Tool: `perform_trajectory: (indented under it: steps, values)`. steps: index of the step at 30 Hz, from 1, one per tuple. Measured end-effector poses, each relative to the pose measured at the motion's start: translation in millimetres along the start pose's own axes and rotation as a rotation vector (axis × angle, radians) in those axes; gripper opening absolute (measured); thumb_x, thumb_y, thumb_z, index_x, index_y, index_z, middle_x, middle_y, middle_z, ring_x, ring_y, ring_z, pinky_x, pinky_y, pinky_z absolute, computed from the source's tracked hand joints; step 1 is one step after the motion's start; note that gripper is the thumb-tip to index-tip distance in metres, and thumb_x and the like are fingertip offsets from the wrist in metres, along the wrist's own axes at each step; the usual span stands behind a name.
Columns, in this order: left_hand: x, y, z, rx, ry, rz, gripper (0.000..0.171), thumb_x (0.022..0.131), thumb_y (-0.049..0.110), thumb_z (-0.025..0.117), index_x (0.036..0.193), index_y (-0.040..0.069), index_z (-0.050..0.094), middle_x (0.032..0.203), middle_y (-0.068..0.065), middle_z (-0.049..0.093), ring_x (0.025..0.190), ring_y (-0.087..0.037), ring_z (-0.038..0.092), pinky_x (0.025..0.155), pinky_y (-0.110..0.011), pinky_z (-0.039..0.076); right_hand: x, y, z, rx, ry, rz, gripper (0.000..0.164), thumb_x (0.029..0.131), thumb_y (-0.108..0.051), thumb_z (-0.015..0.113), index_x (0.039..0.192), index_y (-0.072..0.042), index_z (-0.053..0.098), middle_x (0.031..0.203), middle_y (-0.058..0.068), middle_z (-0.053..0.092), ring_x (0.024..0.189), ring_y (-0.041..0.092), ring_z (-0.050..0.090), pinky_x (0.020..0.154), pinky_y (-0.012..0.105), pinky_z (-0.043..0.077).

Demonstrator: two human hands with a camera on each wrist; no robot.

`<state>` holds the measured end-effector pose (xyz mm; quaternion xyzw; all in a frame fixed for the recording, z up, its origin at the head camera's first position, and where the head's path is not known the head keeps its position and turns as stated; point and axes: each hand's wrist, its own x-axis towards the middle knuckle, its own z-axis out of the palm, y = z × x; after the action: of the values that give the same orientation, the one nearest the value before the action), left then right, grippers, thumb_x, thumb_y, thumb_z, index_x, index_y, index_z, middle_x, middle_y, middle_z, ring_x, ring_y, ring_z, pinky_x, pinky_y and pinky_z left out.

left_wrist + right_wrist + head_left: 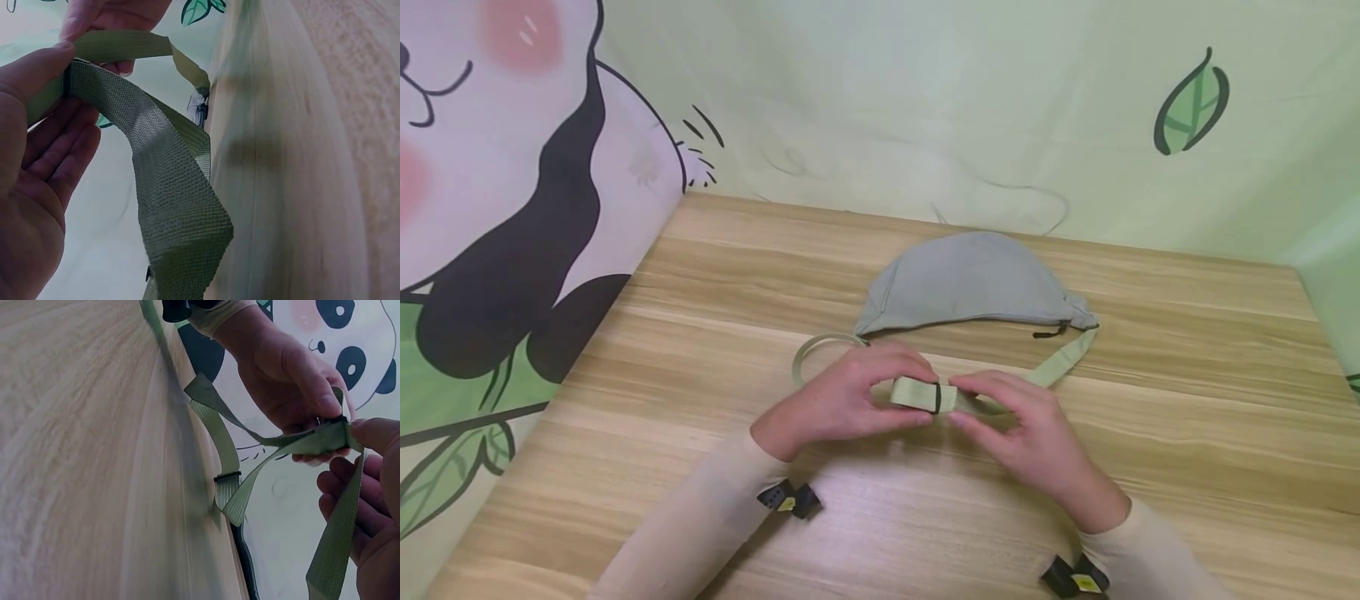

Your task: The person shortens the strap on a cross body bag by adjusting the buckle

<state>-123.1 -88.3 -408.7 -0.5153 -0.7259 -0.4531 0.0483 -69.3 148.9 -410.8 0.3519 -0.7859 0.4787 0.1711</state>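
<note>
A pale green webbing strap (916,392) with a black slide buckle (937,398) is held up between both hands over the table. My left hand (857,392) pinches the strap just left of the buckle, thumb below and fingers above. Right of the buckle, my right hand (1026,429) pinches the webbing between thumb and fingertips. In the left wrist view a twisted length of strap (175,187) hangs from the left hand. The right wrist view shows a second black slider (227,477) lower on the strap. Behind the hands lies a grey waist bag (970,279), joined to the strap at its right end.
A black zipper pull (1048,332) hangs at the bag's lower right edge. The wood-grain table (1195,375) meets a pale green printed backdrop (880,100) behind and a panda print (512,208) on the left. Small black devices are worn at both wrists.
</note>
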Motion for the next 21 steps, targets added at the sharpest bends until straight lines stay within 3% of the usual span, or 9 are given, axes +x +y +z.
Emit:
perform_trajectory:
  steps: [11,21]
  values:
    - [-0.3,0.7,2.5,0.004,-0.011,-0.012,0.033,0.081,0.026,0.077,0.11,0.014,0.066,0.109,0.006,0.066,0.104,-0.006,0.059,0.094,-0.023,0.048,0.3,-2.3,4.0,-0.028,-0.066,0.054,0.04,0.076,-0.007,0.078,0.115,-0.006,0.067,0.111,0.006,0.069,0.102,0.02,0.066,0.094,0.022,0.048]
    - [-1.5,2.3,0.8,-0.003,0.011,-0.006,0.035,0.079,0.022,0.079,0.11,0.013,0.067,0.109,0.003,0.067,0.104,-0.007,0.06,0.093,-0.024,0.048,-3.8,0.5,1.1,-0.053,-0.082,0.077,0.045,0.075,-0.007,0.08,0.117,-0.005,0.065,0.112,0.008,0.069,0.104,0.02,0.065,0.095,0.02,0.047]
